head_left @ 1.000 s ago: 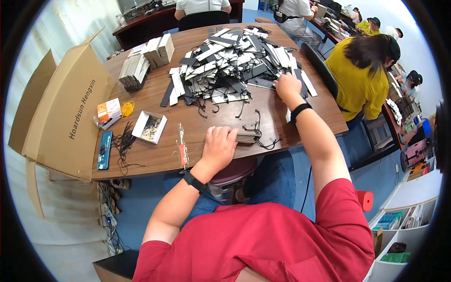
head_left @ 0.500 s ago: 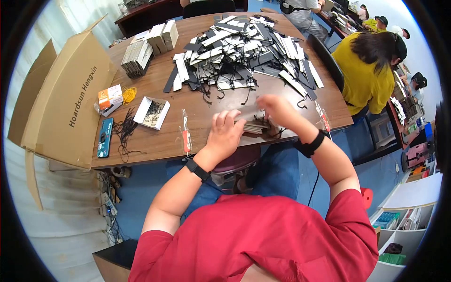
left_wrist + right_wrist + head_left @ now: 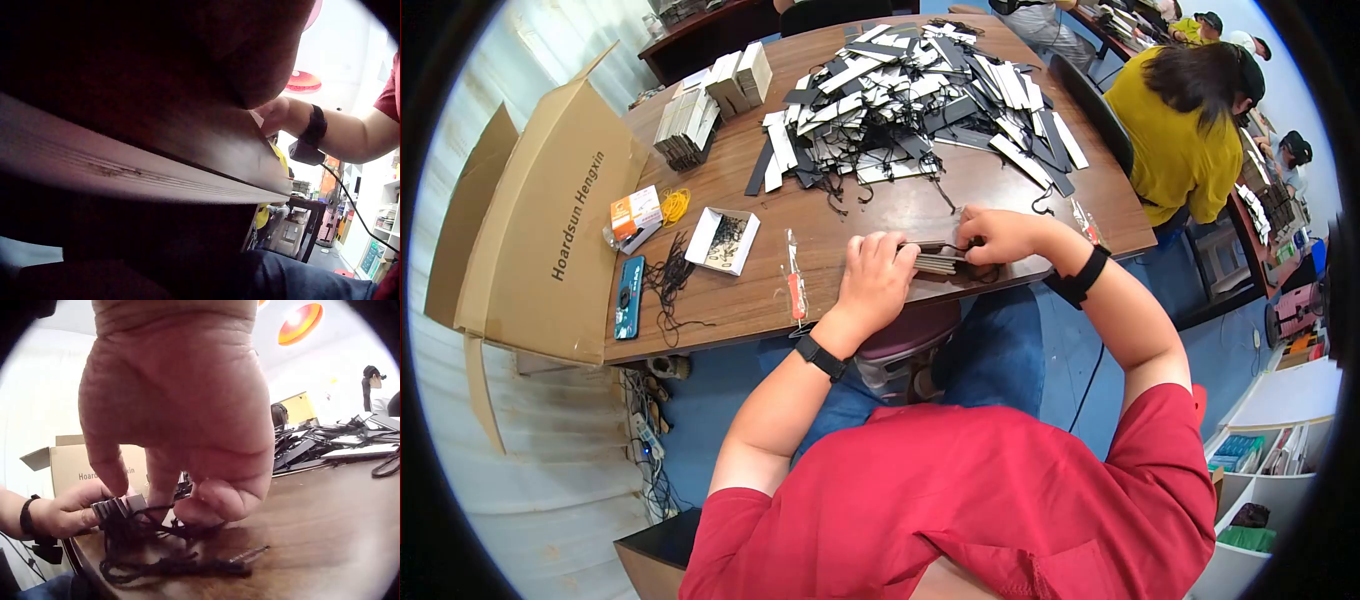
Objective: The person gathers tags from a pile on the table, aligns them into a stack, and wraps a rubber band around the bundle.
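Note:
In the head view my left hand (image 3: 875,280) grips the left end of a small stack of flat strips (image 3: 937,264) at the table's front edge. My right hand (image 3: 1005,237) is at the stack's other end, where black cords hang from the strips. Seen from the right wrist, its thumb and fingers pinch one strip's end (image 3: 135,503) beside the stack, and loops of black cord (image 3: 150,565) trail below on the tabletop. A large pile of black and white corded strips (image 3: 900,110) covers the table's far side. The left wrist view is mostly dark.
On the left stand a large cardboard box (image 3: 550,210), stacked strips (image 3: 687,130), an orange-white box (image 3: 635,215) and a white tray of small parts (image 3: 740,243). A phone (image 3: 628,297), loose black cords (image 3: 668,290) and a red-handled item (image 3: 796,295) lie nearer. A person in yellow (image 3: 1175,130) sits right.
My right hand has come from the right edge of the pile back to the stack's corded end. My left hand has stayed on the stack.

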A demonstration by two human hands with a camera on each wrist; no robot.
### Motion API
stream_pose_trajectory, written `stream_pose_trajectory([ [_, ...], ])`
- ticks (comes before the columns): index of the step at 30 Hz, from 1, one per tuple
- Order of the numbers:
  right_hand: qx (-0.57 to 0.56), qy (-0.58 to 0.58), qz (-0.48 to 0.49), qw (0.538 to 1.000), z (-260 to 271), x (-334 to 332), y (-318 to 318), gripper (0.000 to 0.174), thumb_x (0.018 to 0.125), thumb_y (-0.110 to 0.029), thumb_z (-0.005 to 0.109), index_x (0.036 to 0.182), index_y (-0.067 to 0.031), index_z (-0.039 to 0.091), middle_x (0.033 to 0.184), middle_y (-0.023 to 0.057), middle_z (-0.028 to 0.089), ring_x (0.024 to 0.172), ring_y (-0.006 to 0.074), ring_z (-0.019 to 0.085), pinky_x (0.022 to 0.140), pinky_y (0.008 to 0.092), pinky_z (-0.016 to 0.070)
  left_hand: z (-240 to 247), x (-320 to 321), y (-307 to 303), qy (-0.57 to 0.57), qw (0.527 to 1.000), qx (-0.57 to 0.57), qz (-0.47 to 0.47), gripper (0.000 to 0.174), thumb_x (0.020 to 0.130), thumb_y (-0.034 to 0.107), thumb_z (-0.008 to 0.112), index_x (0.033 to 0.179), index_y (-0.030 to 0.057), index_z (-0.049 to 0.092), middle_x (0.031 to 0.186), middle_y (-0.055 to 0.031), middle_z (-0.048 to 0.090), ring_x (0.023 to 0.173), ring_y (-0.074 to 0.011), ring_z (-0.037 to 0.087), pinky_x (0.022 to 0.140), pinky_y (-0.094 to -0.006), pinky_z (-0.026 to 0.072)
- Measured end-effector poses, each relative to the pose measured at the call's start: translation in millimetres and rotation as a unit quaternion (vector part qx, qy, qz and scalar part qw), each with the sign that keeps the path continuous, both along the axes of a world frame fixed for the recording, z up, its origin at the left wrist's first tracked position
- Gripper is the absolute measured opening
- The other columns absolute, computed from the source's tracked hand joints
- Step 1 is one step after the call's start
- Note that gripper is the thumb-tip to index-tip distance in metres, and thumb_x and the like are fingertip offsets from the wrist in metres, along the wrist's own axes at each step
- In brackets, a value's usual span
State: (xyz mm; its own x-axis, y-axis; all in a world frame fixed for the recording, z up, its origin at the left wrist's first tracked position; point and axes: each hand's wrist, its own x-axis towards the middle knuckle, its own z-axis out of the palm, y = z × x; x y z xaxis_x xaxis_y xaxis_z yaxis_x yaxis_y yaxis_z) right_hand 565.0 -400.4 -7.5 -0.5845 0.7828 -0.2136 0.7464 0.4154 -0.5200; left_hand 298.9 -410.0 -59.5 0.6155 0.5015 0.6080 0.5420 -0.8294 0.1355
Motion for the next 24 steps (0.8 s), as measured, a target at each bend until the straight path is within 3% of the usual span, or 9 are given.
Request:
stream_pose_trajectory([
  [3, 0.07, 0.074, 0.002, 0.995, -7, 11, -27, 0.033, 0.08, -0.03, 0.07, 0.103, -0.0071, 0.069, 0.105, 0.0187, 0.057, 0.102, 0.0338, 0.059, 0.09, 0.0381, 0.048, 3, 1, 0, 0.01, 1.0, -0.015, 0.005, 0.034, 0.076, 0.012, 0.07, 0.109, 0.0119, 0.059, 0.111, -0.0063, 0.055, 0.106, -0.0282, 0.051, 0.091, -0.0443, 0.0357],
  [7, 0.107, -0.056, -0.162, 0.979, 1, 3, -63, 0.022, 0.084, -0.022, 0.07, 0.097, -0.0049, 0.067, 0.097, 0.0132, 0.056, 0.092, 0.0298, 0.062, 0.082, 0.036, 0.0501, 4, 0, 1, 0.014, 1.0, -0.021, 0.001, 0.037, 0.076, 0.012, 0.07, 0.112, 0.0122, 0.06, 0.11, -0.0057, 0.056, 0.106, -0.0276, 0.051, 0.09, -0.0442, 0.0363],
  [8, 0.154, -0.066, -0.121, 0.978, -4, 12, -65, 0.025, 0.087, -0.024, 0.066, 0.105, -0.0067, 0.067, 0.093, 0.0124, 0.063, 0.081, 0.0276, 0.067, 0.075, 0.0366, 0.0533, 4, -1, 1, 0.017, 1.0, -0.022, 0.001, 0.039, 0.076, 0.012, 0.071, 0.114, 0.0123, 0.06, 0.11, -0.0057, 0.056, 0.105, -0.0275, 0.051, 0.089, -0.0442, 0.0364],
  [11, -0.179, -0.029, -0.17, 0.969, 47, 24, -56, 0.029, 0.089, -0.026, 0.066, 0.11, -0.0073, 0.067, 0.091, 0.0129, 0.069, 0.066, 0.0229, 0.069, 0.064, 0.035, 0.0541, 3, -2, 3, 0.037, 0.999, 0.008, 0.001, 0.046, 0.076, 0.012, 0.071, 0.121, 0.0114, 0.059, 0.109, -0.0062, 0.056, 0.104, -0.0275, 0.052, 0.089, -0.0439, 0.037],
  [13, -0.233, -0.053, -0.198, 0.951, 59, 43, -29, 0.03, 0.091, -0.027, 0.061, 0.109, -0.0052, 0.068, 0.08, 0.0115, 0.072, 0.058, 0.0185, 0.069, 0.056, 0.0336, 0.0538, 3, -2, 1, 0.036, 0.999, 0.005, 0.003, 0.05, 0.076, 0.013, 0.071, 0.125, 0.0102, 0.058, 0.109, -0.0066, 0.057, 0.103, -0.0276, 0.052, 0.088, -0.0437, 0.0373],
  [15, 0.095, -0.172, -0.239, 0.951, 32, 40, 40, 0.027, 0.086, -0.029, 0.062, 0.094, -0.0042, 0.071, 0.08, 0.0142, 0.072, 0.071, 0.0318, 0.069, 0.067, 0.0431, 0.0558, 6, 1, -1, 0.016, 1.0, -0.026, 0.008, 0.054, 0.076, 0.013, 0.071, 0.128, 0.0088, 0.057, 0.108, -0.007, 0.057, 0.102, -0.0278, 0.052, 0.088, -0.0436, 0.0375],
  [17, 0.257, -0.052, -0.252, 0.931, 21, 5, 70, 0.027, 0.083, -0.031, 0.068, 0.096, -0.0071, 0.068, 0.094, 0.0147, 0.069, 0.091, 0.0337, 0.067, 0.08, 0.0444, 0.0535, 6, 0, -1, 0.024, 0.999, -0.021, 0.007, 0.051, 0.076, 0.014, 0.071, 0.126, 0.0077, 0.057, 0.108, -0.0071, 0.057, 0.102, -0.0278, 0.052, 0.088, -0.0436, 0.0374],
  [19, 0.337, -0.071, -0.242, 0.907, 15, -35, 86, 0.039, 0.078, -0.038, 0.076, 0.102, -0.0103, 0.062, 0.102, 0.0099, 0.063, 0.103, 0.0321, 0.062, 0.085, 0.044, 0.0509, 6, 0, 0, 0.027, 0.999, -0.021, 0.008, 0.049, 0.076, 0.014, 0.071, 0.123, 0.0074, 0.058, 0.108, -0.0073, 0.057, 0.102, -0.0278, 0.052, 0.089, -0.0436, 0.0373],
  [24, 0.476, -0.218, -0.148, 0.839, -16, -42, 109, 0.013, 0.075, -0.021, 0.072, 0.085, -0.0125, 0.067, 0.094, 0.0035, 0.062, 0.094, 0.0226, 0.061, 0.078, 0.038, 0.0483, 7, 0, -1, 0.024, 0.999, -0.024, 0.014, 0.043, 0.077, 0.016, 0.071, 0.117, 0.0084, 0.059, 0.11, -0.0076, 0.056, 0.105, -0.0279, 0.051, 0.092, -0.0437, 0.0369],
])
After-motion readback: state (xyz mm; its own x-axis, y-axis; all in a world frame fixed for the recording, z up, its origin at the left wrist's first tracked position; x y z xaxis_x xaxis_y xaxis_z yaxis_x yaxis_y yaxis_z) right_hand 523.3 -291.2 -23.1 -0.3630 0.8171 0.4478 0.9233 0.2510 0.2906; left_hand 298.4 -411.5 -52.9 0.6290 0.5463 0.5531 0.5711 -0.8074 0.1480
